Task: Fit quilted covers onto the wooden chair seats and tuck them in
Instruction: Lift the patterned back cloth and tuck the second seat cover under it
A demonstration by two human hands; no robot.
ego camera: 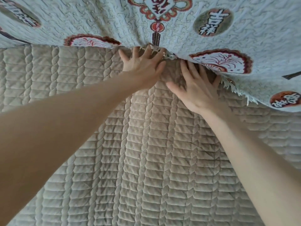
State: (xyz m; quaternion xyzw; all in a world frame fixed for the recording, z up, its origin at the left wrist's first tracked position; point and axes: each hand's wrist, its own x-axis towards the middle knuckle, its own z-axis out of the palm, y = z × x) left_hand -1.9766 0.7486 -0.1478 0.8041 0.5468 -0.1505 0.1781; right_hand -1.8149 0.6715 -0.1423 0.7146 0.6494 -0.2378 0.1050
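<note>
Beige quilted cover (146,160) takes left hand (143,69) and right hand (195,92) pressed flat, fingers spread, beside fringed patterned throw (114,22)

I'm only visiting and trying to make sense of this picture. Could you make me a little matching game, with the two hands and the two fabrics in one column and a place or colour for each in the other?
Things:
1. left hand
2. right hand
3. quilted cover
4. patterned throw

Descriptions:
A. pale blue, hanging across the top
B. beige, spread out below
C. fingertips at the white fringe
D. flat on the beige fabric, nearer the camera

Pairs: 1-C, 2-D, 3-B, 4-A
</note>
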